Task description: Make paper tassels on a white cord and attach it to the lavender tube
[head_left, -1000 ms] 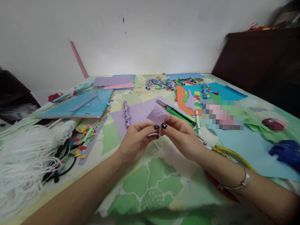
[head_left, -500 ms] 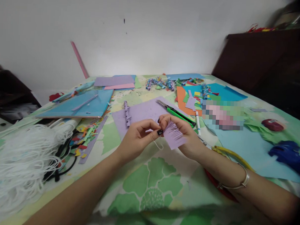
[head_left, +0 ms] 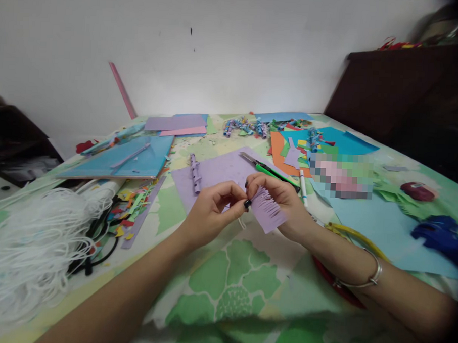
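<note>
Between my two hands is a fringed strip of purple paper point(head_left: 268, 213), cut into narrow slits along one side. My left hand point(head_left: 217, 209) pinches its left end between thumb and forefinger. My right hand point(head_left: 284, 204) has its fingers closed on the strip's upper edge, and the paper's free end hangs down in front of the palm. A short white string point(head_left: 242, 222) dangles below the fingertips; where it is attached is hidden. Behind the hands, a purple sheet point(head_left: 221, 163) lies flat, bearing a rolled purple paper tube point(head_left: 195, 174) and a green box cutter point(head_left: 269, 170).
Scissors with a yellow and red handle point(head_left: 357, 240) lie under my right forearm, near a white marker point(head_left: 303, 187). At left sit a heap of white cord point(head_left: 24, 248), paper scraps point(head_left: 131, 207) and a blue board point(head_left: 127, 159). Blue tape point(head_left: 439, 234) is at right.
The fringed strip's hanging end has shifted slightly right and down. Less of the white string shows below the fingers. Both hands keep their pinch.
</note>
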